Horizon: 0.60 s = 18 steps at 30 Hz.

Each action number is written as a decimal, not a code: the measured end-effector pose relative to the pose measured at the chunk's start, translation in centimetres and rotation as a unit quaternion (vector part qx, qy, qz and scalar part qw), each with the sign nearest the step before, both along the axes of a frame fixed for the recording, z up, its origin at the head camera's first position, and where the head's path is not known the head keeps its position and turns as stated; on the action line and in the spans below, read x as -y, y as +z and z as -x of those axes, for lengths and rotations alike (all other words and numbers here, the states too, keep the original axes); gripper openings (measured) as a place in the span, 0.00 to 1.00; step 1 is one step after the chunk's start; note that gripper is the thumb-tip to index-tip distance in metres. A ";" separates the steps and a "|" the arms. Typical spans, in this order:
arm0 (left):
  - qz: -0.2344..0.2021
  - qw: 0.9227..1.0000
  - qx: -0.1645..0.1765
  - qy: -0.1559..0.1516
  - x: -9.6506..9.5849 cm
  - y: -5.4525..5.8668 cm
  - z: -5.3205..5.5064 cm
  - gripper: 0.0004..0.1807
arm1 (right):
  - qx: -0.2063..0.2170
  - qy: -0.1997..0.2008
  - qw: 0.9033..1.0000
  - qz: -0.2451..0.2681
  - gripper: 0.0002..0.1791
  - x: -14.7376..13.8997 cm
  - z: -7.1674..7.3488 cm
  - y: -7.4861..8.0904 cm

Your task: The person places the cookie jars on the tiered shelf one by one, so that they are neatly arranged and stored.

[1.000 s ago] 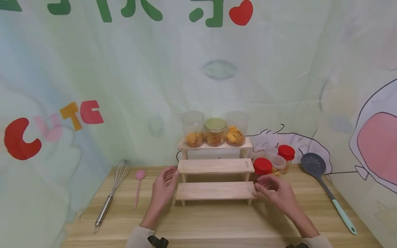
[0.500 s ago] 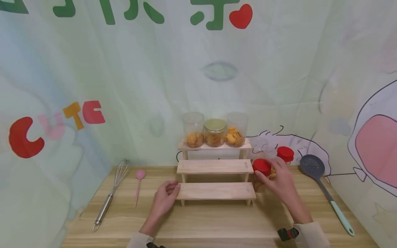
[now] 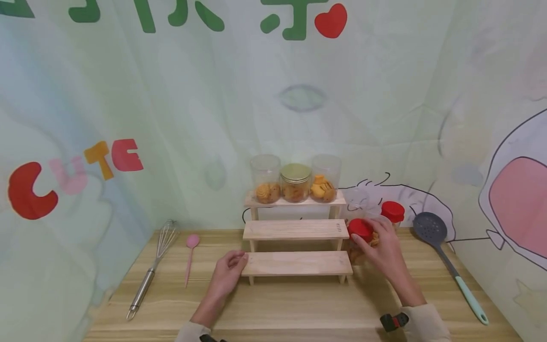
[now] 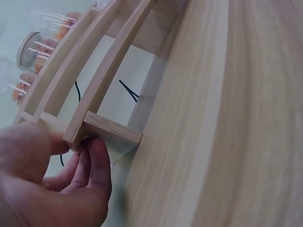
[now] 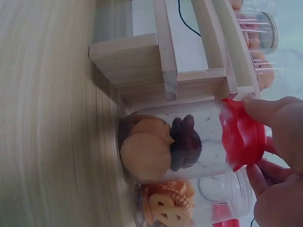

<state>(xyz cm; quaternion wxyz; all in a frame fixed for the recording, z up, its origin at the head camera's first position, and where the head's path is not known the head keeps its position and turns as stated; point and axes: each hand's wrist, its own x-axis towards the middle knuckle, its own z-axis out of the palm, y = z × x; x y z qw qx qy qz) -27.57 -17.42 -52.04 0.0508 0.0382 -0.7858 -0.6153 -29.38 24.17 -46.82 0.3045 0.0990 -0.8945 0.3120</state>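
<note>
A three-step wooden shelf (image 3: 297, 230) stands on the table. My left hand (image 3: 228, 270) pinches the left end of its lowest step, thumb on top and fingers beneath, as the left wrist view shows. Beside the shelf's right end, a clear cookie jar (image 5: 165, 142) stands upright. Its red lid (image 3: 360, 230) is between the thumb and fingers of my right hand (image 3: 386, 249). Round biscuits and a dark one lie inside that jar. On the top step are two clear containers of cookies (image 3: 266, 183) and, between them, a jar with a gold lid (image 3: 296, 172).
Behind the gripped jar stand an open clear tub with cookies (image 5: 170, 208) and another red-lidded jar (image 3: 392, 211). A whisk (image 3: 149, 280) and pink spoon (image 3: 191, 251) lie at left. At right lies a slotted skimmer (image 3: 446, 256), near the printed cloth wall (image 3: 504, 228).
My right hand has left the shelf's right side and taken the red lid of the near jar. My left hand has come down to the lowest step's left end.
</note>
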 end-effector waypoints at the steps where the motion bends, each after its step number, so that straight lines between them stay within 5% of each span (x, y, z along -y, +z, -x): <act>1: -0.006 1.000 0.003 -0.001 0.0 0.0 0.0 0.21 | 0.001 -0.001 1.000 0.001 0.32 0.0 0.0 0.0; 10: -0.032 0.999 0.024 -0.010 0.2 0.1 0.0 0.21 | 0.026 0.002 0.999 0.044 0.32 -0.2 -0.6 0.8; 18: -0.024 0.999 0.037 -0.014 0.3 0.1 0.2 0.21 | -0.023 0.002 0.997 0.068 0.30 -0.4 -1.0 2.3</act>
